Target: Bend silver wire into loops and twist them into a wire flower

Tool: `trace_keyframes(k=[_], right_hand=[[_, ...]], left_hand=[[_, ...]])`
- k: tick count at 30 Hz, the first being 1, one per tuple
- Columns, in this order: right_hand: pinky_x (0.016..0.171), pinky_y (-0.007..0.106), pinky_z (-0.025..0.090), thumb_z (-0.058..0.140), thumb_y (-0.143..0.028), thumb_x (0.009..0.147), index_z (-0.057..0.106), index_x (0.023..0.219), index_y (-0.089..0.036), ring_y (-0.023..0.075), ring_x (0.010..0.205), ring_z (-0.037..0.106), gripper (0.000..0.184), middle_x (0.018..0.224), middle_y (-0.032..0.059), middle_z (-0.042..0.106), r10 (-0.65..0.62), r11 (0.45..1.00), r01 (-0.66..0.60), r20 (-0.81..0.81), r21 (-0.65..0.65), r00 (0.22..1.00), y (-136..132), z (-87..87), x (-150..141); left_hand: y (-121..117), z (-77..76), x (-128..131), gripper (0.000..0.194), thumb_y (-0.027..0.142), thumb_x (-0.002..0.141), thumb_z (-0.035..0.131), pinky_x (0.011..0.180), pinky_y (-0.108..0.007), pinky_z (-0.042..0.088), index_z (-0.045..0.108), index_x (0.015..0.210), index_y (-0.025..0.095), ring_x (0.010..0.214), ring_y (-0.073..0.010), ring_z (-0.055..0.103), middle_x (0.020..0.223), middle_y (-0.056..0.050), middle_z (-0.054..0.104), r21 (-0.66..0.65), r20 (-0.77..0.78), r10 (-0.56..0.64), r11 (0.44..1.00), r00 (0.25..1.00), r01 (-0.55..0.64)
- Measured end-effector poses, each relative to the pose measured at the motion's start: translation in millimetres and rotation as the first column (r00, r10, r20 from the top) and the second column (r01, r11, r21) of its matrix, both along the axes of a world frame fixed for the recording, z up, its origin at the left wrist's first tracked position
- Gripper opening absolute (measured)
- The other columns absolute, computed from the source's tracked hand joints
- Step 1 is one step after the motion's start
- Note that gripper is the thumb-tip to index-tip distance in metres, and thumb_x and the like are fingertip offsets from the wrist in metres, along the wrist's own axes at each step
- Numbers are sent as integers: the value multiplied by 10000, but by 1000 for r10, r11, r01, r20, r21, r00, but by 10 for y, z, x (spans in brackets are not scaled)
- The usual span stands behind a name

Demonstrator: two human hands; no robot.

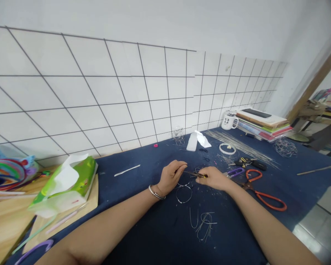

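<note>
My left hand (173,176), with a silver bangle (156,193) at the wrist, is closed in a pinch on a thin metal wire, mostly hidden by the fingers. My right hand (212,178) is wrapped around small pliers (194,174), whose jaws point left and reach the left fingertips. The pliers' handles are largely covered by the palm. Just below the hands lies a wire ring (184,201) on the dark blue cloth (143,224). Nearer to me is a loose bunch of bent wire pieces (205,225).
Orange-handled shears (270,200), purple snips (235,172) and black wire strippers (248,162) lie right of my right hand. Long straight wires (245,147), a wire coil (227,148), a mug (228,120) and stacked books (264,125) are behind. A green tissue pack (85,176) sits left.
</note>
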State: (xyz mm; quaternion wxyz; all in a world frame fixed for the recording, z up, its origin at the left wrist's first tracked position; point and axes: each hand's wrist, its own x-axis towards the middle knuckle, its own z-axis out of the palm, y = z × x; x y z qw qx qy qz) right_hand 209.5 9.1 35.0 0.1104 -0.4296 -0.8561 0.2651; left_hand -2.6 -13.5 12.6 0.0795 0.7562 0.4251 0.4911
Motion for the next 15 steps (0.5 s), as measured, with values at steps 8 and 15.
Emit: trace_keyframes(k=[8,15], right_hand=[[513,200,261,518,-423,719,521,588,-174,96,540,413,281,542,-38,454,-15,1000,15,-2,-21,1000,4,-26,-5],[509,198,262,515,-423,719,509,587,-174,92,536,408,283,540,-41,443,-17,999,16,-19,-28,1000,14,-27,0]], left_hand=[[0,0,-2,206,275,856,451,709,-243,448,612,954,193,752,-119,555,809,-33,618,0,1,-11,1000,1000,11],[-5,4,0,206,274,856,451,691,-241,447,614,954,193,742,-120,555,797,-34,613,9,9,-9,1000,1000,9]])
